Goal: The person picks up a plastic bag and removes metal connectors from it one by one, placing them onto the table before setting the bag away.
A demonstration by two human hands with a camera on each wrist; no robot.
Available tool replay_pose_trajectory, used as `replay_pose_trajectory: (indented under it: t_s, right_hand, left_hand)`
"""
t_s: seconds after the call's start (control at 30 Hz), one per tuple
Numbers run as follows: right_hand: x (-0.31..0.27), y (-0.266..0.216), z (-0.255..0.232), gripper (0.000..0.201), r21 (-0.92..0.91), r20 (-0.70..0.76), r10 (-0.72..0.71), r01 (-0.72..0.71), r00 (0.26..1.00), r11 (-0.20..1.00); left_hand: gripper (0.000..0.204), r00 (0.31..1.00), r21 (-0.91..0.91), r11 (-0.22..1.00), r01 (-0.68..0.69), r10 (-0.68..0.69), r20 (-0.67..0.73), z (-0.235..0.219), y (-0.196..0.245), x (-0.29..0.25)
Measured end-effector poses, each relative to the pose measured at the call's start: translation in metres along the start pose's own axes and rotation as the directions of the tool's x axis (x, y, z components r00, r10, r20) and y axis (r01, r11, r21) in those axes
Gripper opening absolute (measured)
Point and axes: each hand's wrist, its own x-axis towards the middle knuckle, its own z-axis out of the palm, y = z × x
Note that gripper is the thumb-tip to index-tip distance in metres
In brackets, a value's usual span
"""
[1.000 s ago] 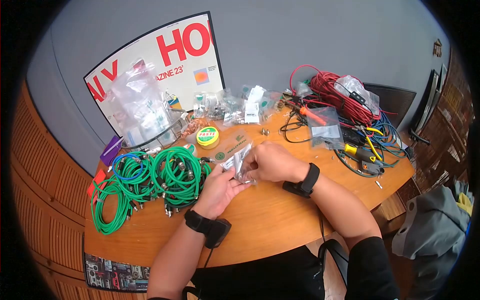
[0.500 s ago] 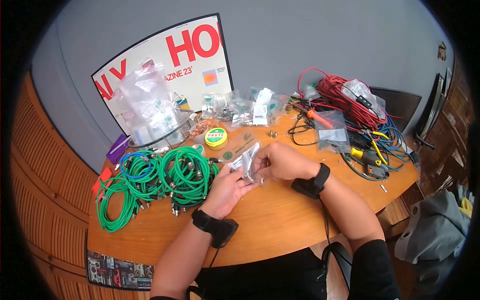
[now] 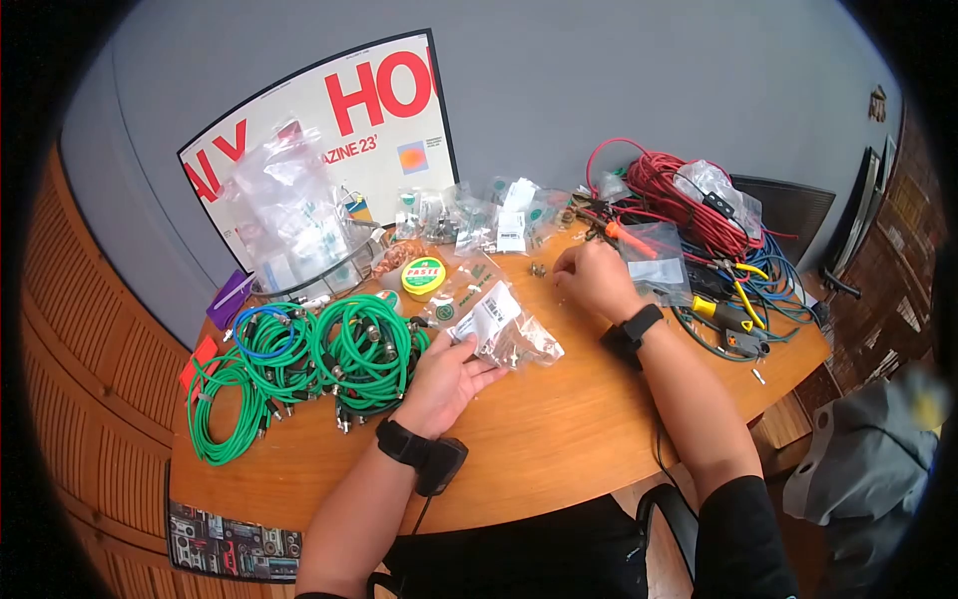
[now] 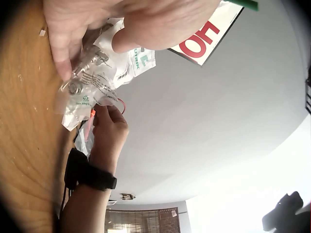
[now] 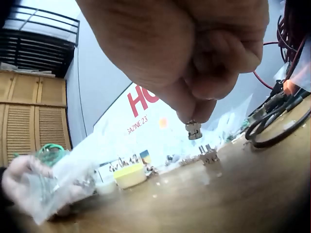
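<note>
The right hand (image 3: 589, 278) pinches a small metal connector (image 5: 194, 130) just above two connectors (image 5: 208, 155) on the table (image 3: 559, 439), well apart from the plastic bag (image 3: 504, 329) held in the left hand (image 3: 444, 379)

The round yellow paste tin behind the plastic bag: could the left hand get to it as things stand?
Probably not freely: the left hand grips the clear plastic bag of metal parts, though the round yellow paste tin sits unblocked close beyond it.

Bag (image 5: 53, 187) blurred in right wrist view; its print unreadable.
</note>
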Motion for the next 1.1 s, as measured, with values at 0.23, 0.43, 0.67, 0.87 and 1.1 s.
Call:
replay_pose_trajectory:
  t_s: [0.23, 0.43, 0.67, 0.87, 1.1]
  right_hand:
    - [0.008, -0.006, 0.009, 0.01, 0.011, -0.042, -0.028, 0.029, 0.999, 1.0]
    - [0.006, -0.015, -0.001, 0.016, 0.017, -0.027, -0.01, 0.01, 1.0, 1.0]
    - [-0.006, -0.036, -0.021, 0.016, 0.328, 0.187, -0.146, 0.078, 0.971, 0.941]
    - [-0.029, -0.07, -0.012, 0.014, 0.458, 0.411, -0.376, 0.168, 0.83, 0.873]
    - [-0.04, -0.084, 0.002, 0.017, 0.377, 0.331, -0.388, 0.257, 0.86, 0.89]
  left_hand:
    - [0.033, 1.0, 0.011, 1.0, -0.004, 0.004, 0.008, 0.0, 0.001, 0.0]
    - [0.033, 1.0, 0.01, 1.0, -0.001, 0.001, 0.006, -0.001, 0.0, 0.0]
    - [0.031, 1.0, 0.009, 1.0, -0.008, 0.008, 0.013, -0.001, -0.001, 0.001]
    - [0.031, 1.0, 0.019, 1.0, 0.002, -0.002, 0.014, 0.002, 0.001, 0.0]
    - [0.033, 0.999, 0.064, 0.998, -0.005, 0.003, 0.034, -0.002, -0.002, 0.001]
